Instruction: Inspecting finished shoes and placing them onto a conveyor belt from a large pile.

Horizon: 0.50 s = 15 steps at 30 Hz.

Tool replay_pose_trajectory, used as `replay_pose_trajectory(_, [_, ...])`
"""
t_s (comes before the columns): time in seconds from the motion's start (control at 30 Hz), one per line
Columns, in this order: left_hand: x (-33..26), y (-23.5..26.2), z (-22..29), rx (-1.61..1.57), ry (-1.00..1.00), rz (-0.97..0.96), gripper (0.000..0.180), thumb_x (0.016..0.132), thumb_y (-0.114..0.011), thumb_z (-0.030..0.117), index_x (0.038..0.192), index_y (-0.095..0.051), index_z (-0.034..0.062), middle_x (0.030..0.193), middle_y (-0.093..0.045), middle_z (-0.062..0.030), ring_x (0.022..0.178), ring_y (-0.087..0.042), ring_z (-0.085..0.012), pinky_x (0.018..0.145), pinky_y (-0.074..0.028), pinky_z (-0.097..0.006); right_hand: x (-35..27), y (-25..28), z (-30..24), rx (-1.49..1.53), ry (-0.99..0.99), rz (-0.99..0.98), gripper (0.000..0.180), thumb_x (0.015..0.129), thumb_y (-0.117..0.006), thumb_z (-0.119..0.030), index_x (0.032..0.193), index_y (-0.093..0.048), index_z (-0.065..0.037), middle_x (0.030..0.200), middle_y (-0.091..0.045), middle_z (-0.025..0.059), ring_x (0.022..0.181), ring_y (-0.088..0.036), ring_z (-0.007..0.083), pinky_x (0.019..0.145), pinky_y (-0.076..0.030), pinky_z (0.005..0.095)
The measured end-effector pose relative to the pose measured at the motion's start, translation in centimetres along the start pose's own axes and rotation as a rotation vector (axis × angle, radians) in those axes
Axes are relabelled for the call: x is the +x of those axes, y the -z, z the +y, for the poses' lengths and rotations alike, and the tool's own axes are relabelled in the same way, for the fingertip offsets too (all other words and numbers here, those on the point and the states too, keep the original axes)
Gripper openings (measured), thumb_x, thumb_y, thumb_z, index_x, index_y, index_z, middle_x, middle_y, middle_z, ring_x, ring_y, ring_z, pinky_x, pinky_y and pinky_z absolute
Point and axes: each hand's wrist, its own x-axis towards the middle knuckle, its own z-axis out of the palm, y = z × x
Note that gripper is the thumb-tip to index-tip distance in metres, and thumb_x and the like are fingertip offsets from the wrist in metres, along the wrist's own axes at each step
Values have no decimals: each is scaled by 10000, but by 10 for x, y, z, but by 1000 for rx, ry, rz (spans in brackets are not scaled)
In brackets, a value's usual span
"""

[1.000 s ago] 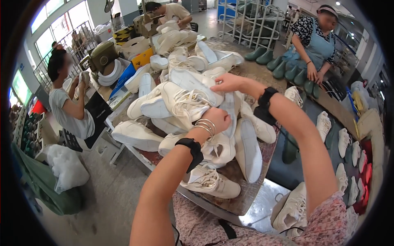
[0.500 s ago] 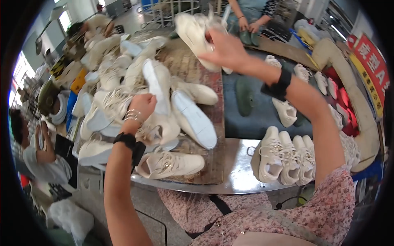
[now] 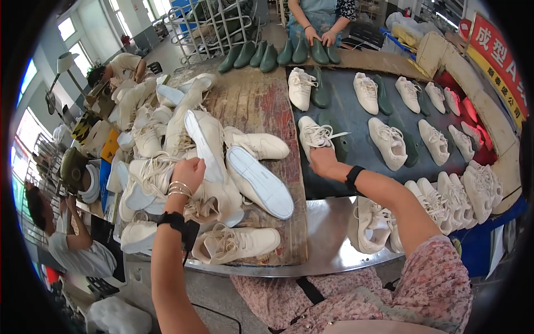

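Note:
My right hand (image 3: 327, 162) is closed round the heel opening of a cream lace-up sneaker (image 3: 315, 131). This sneaker rests on the dark belt (image 3: 356, 178), toe pointing away, beside a green shoe last (image 3: 338, 139) that it partly covers. Over the heap of cream sneakers on the left, my left hand (image 3: 189, 173) is closed next to a sneaker with loose laces (image 3: 156, 175); what its fingers hold, if anything, is hidden. Near that hand lies a sneaker with its pale blue sole up (image 3: 260, 182). A single sneaker (image 3: 238, 244) lies at the board's front edge.
Sneakers and green lasts stand in rows along the belt. More sneakers (image 3: 371, 225) line the metal edge at front right. Several green lasts (image 3: 268, 58) stand at the back, where a co-worker's hands (image 3: 321, 39) touch some. A worn wooden board (image 3: 250, 100) carries the heap.
My right hand has come down from above the board with the sneaker, which is now on the belt. My left hand stays at the heap. The view has shifted.

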Motion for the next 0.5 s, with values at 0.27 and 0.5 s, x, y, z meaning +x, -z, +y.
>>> replay_pose_trajectory(0.27, [5,-2,-3,-23,-35,-30,277,851,-548,257,773,-652,12,624,-590,-200,590,-595,-372,567,-467,-415,38,28,42,131,254,-463,491,760,-675,-439,813,-673,49,865,-677,214,803,-654,364,700,-518,436])
replay_pose_trajectory(0.5, [-1,12,5,-56,17,-92,246,875,-536,220,799,-670,29,608,-617,-135,554,-625,-289,549,-476,-365,134,97,106,163,178,12,339,751,-638,-285,1008,-660,-66,1010,-630,160,939,-605,339,787,-498,435])
